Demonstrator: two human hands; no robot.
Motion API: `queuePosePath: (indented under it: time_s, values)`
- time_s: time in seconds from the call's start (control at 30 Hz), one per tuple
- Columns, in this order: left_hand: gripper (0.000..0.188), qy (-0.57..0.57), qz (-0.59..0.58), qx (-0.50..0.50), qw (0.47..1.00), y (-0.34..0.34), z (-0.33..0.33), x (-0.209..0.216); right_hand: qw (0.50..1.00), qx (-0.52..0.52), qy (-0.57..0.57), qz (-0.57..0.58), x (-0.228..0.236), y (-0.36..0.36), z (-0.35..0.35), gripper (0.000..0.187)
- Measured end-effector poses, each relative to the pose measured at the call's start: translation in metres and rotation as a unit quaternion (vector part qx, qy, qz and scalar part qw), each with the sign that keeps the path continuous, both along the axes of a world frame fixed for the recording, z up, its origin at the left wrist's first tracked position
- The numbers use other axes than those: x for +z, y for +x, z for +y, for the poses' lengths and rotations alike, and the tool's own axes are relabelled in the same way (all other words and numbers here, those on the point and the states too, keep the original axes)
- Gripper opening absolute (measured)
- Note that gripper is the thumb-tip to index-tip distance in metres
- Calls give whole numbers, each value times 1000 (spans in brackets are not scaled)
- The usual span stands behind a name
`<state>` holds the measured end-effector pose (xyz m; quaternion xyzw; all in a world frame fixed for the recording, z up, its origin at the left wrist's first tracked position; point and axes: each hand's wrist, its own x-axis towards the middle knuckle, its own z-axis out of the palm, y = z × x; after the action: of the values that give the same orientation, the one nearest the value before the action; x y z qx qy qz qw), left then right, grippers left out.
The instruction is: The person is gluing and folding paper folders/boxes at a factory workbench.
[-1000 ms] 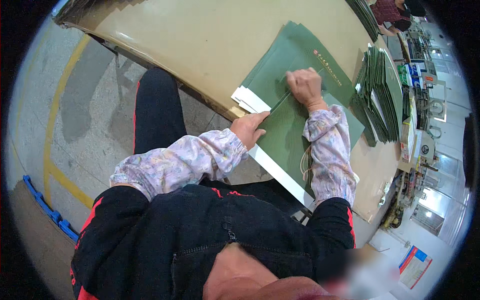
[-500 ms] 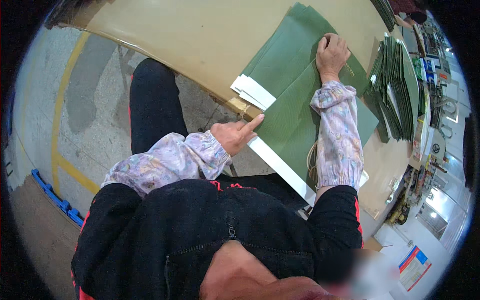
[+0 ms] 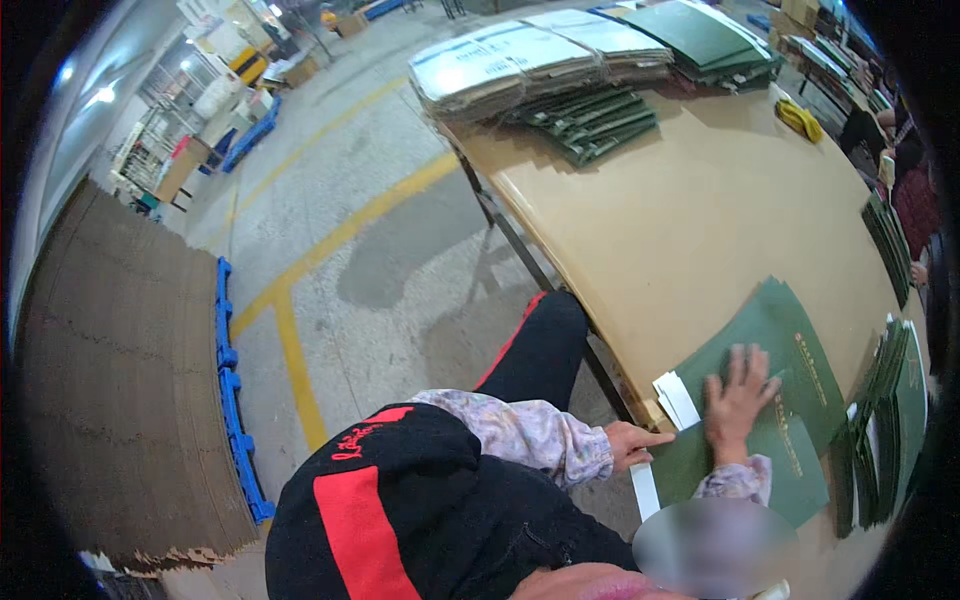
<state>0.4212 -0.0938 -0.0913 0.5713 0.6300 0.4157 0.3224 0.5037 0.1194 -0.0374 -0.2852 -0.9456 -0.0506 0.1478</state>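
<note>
Flat green paper bags (image 3: 765, 335) with white end flaps (image 3: 677, 401) lie overlapping at the table's near corner. My right hand (image 3: 735, 405) rests palm down on them, fingers spread and holding nothing. At the table's edge, my left hand (image 3: 630, 446) has its index finger stretched out to the side of the nearer bag (image 3: 790, 470), while its other fingers curl and are partly hidden. Below that hand, a white strip (image 3: 645, 490) of the nearer bag sticks out past the table. A blurred patch covers part of my right forearm.
On the tan table (image 3: 690, 210), a stack of folded green bags (image 3: 880, 440) stands at the right. Wrapped bundles (image 3: 510, 65) and more green bags (image 3: 590, 125) lie at the far end, with yellow cloth (image 3: 798, 121) nearby. Stacked brown cardboard (image 3: 130, 380) stands at the left beside blue pallets (image 3: 235, 400).
The view has swung left, bringing in the far table and cardboard. My right hand has gone from curled to flat and spread on the bags. My left hand stays by the bag's edge.
</note>
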Motion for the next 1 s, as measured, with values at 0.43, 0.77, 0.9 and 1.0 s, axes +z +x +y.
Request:
queuePosePath:
  time_s: [0.43, 0.77, 0.9, 1.0]
  values:
    - [92, 42, 409, -140, 901, 18, 96, 16, 974, -163, -115, -110, -12, 12, 73, 64]
    - [109, 78, 346, -97, 930, 32, 114, -7, 937, -346, -32, -34, 61, 238, 19, 53]
    - [109, 41, 357, -85, 929, 28, 111, 0, 825, -373, -334, 263, -20, 285, 3, 46]
    - [107, -25, 404, -57, 913, 14, 105, 17, 904, -251, -229, 259, -27, 253, 9, 50]
